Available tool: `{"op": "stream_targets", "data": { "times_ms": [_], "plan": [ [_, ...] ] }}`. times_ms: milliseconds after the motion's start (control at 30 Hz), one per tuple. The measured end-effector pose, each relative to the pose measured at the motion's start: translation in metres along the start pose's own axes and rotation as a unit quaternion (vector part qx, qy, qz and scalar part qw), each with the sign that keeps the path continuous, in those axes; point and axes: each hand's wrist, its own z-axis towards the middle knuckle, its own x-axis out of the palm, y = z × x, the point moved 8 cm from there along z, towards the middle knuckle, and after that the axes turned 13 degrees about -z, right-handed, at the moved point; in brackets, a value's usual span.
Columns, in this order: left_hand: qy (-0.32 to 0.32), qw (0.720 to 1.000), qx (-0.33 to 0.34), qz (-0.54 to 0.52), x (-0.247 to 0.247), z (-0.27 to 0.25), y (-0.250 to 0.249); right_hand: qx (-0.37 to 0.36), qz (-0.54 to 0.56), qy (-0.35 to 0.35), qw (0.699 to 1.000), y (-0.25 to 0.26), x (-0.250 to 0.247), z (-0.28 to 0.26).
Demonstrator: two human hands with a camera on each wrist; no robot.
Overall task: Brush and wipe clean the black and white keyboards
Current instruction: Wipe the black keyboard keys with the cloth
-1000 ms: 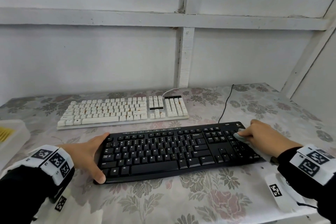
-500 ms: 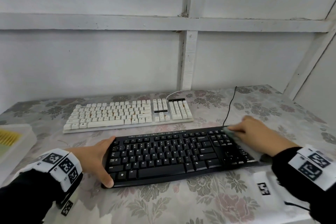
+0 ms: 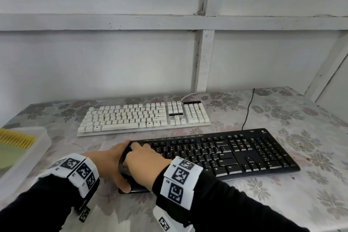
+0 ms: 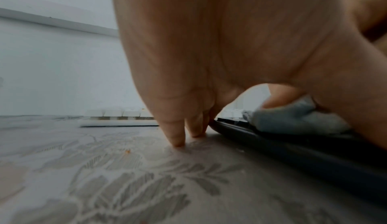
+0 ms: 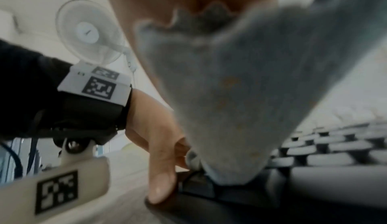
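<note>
1. The black keyboard [image 3: 226,154] lies on the flowered table [image 3: 282,203], nearest the person.
2. A grey cloth [image 4: 297,116] sits on the keyboard's left end (the head view hides it under the hand).
3. The right hand [image 3: 145,164] presses the cloth onto the keys there, fingers bent over it.
4. The left hand [image 3: 111,162] braces the keyboard's left edge, fingers fairly straight, fingertips [image 4: 178,138] on the table, thumb at the front corner.
5. The white keyboard [image 3: 145,117] lies just behind the black one, apart from it.
6. A tray [image 3: 28,149] stands well left of the black keyboard.
</note>
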Motion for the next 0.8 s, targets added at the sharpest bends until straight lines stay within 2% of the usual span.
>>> {"op": "stream_targets", "data": {
  "times_ms": [133, 233, 500, 567, 667, 800],
  "plan": [
    [-0.016, 1.0, 0.004, 0.002, -0.001, 0.0, -0.002, -0.009, -0.003, -0.036, 0.999, -0.01, -0.003, -0.012],
    [0.0, 1.0, 0.023, -0.02, 0.0, 0.0, -0.005, -0.021, 0.008, -0.042, 0.999, -0.03, 0.002, -0.022],
    [-0.003, 1.0, 0.015, -0.026, 0.002, -0.002, -0.003, 0.069, 0.003, -0.011, 0.998, -0.108, 0.015, -0.053],
    [-0.006, 0.999, 0.018, -0.042, 0.002, -0.001, -0.003, 0.062, 0.02, -0.028, 0.998, -0.1, 0.005, -0.053],
    [-0.003, 0.999, 0.022, -0.05, 0.002, -0.003, -0.005, 0.009, 0.037, -0.047, 0.998, -0.06, -0.012, -0.035],
    [-0.003, 0.999, 0.029, -0.021, 0.001, -0.003, -0.006, -0.03, 0.011, -0.02, 0.999, -0.01, -0.003, -0.005]
  ]
}}
